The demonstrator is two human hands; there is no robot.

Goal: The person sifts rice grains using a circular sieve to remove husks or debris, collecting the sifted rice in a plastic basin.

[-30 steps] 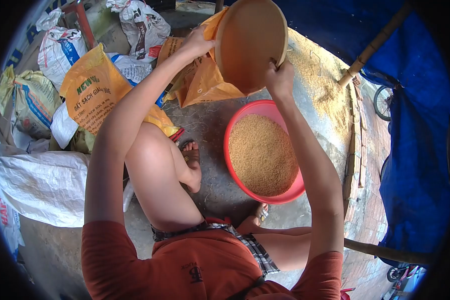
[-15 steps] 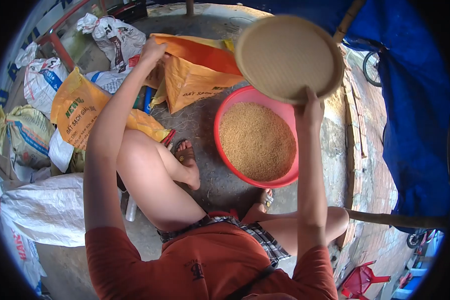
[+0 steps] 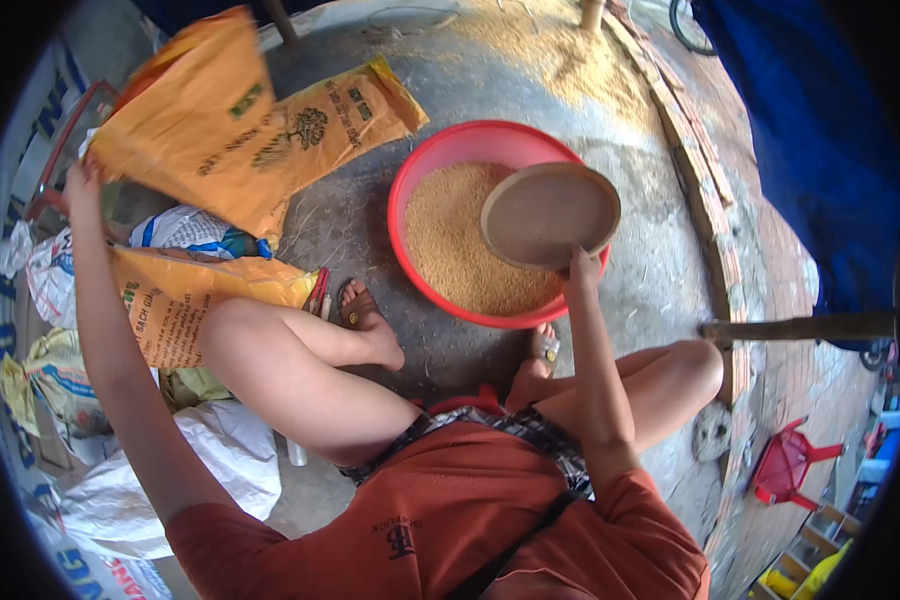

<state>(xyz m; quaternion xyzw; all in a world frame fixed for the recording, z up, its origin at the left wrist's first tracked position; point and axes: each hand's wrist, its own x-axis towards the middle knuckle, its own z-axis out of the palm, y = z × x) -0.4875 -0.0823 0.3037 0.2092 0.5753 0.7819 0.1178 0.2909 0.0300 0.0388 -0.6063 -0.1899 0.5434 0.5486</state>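
Note:
My left hand [image 3: 83, 185] grips the edge of a large orange sack [image 3: 195, 130], which is pulled up and out to the left. In my right hand [image 3: 582, 266] is the rim of a round, shallow woven sieve [image 3: 550, 215], held over the right side of a red basin [image 3: 402, 245]. The basin contains a wide layer of golden-brown grain [image 3: 450, 240], partly hidden by the sieve. Another orange sack [image 3: 175, 300] lies beside my left leg, below the raised one.
White sacks [image 3: 195, 465] and other bags crowd the left side. Loose grain [image 3: 580, 65] is spread on the floor at the back. A row of bricks [image 3: 705, 200], a blue tarp [image 3: 780, 130], a wooden pole [image 3: 800, 328] and a red stool [image 3: 790, 465] stand to the right.
My left hand has drawn the orange sack left, and it has swung up and unfolded. My right hand has lowered the sieve from above the basin's far edge to over its right part.

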